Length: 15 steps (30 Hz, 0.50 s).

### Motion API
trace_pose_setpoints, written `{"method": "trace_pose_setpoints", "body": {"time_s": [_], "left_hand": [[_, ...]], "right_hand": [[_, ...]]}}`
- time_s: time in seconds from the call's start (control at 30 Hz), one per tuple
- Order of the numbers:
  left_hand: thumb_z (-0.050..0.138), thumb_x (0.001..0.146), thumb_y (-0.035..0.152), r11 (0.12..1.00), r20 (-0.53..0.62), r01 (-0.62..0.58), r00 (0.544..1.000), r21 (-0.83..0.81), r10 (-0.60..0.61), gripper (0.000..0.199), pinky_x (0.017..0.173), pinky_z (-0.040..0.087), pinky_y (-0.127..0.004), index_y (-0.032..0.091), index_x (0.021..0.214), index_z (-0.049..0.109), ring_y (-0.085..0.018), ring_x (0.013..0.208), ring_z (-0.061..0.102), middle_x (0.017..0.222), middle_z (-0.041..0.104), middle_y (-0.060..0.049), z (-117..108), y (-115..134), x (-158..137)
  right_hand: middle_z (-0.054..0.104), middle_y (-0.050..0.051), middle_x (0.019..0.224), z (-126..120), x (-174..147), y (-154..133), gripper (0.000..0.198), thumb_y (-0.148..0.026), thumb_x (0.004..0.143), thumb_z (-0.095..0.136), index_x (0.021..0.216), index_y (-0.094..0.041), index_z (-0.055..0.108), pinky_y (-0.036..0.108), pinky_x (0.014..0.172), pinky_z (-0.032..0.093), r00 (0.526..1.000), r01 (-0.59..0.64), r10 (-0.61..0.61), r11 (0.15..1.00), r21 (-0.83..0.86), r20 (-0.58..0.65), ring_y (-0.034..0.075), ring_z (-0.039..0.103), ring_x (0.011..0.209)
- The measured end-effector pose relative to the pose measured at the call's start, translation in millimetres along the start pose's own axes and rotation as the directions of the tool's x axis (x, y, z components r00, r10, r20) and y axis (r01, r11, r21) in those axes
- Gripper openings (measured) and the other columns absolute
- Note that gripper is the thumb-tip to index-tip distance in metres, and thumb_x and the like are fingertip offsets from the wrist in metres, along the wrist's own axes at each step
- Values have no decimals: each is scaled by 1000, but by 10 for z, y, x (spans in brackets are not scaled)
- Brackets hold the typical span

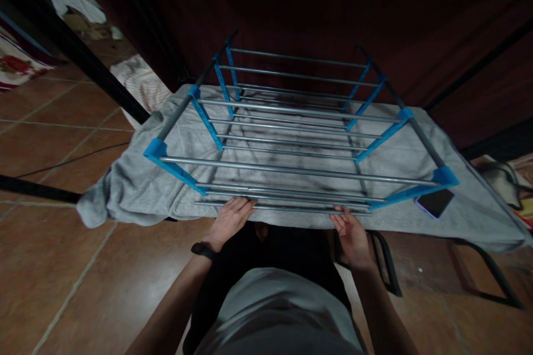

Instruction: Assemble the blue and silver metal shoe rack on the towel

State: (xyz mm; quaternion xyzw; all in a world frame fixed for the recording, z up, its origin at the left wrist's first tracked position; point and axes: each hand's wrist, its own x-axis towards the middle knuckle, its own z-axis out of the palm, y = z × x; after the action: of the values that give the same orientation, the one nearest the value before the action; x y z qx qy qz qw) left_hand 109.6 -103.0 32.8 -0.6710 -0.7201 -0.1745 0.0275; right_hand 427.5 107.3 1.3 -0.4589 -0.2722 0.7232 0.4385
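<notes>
A shelf-like rack of grey metal rods and blue plastic brackets stands on a table covered by a grey cloth. Along its near side, close to the table's front edge, runs a thin metal rod. My left hand, palm down, has its fingers bent over the left part of this rod. Near the rod's right end, my right hand grips it from below, thumb and fingers around it. The left fingertips are partly hidden behind the hand.
A phone lies on the cloth beside the rack's right front bracket. Behind hangs a dark red curtain. Black metal legs stand below the table at right. A cable crosses the tiled floor at left.
</notes>
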Motion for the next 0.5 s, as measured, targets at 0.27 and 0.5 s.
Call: {"method": "trace_pose_setpoints", "body": {"time_s": [0.27,0.5], "left_hand": [[43,100,32,1000,-10,12,1000,13,-12,30,89,49,-37,20,120,61,-21,98,63,101,68,-7,13,-9,-20],[44,100,30,1000,-38,-5,999,20,6,26,88,49,-37,20,111,65,-20,96,63,102,68,-7,3,14,10]], "right_hand": [[70,0,91,19,-17,5,25,-36,70,83,78,-23,63,38,97,54,1000,2,-2,1000,-4,-23,17,67,94],[68,-2,77,16,0,5,23,-37,72,81,78,-22,64,37,92,56,998,-17,18,1000,6,-57,16,68,85]]}}
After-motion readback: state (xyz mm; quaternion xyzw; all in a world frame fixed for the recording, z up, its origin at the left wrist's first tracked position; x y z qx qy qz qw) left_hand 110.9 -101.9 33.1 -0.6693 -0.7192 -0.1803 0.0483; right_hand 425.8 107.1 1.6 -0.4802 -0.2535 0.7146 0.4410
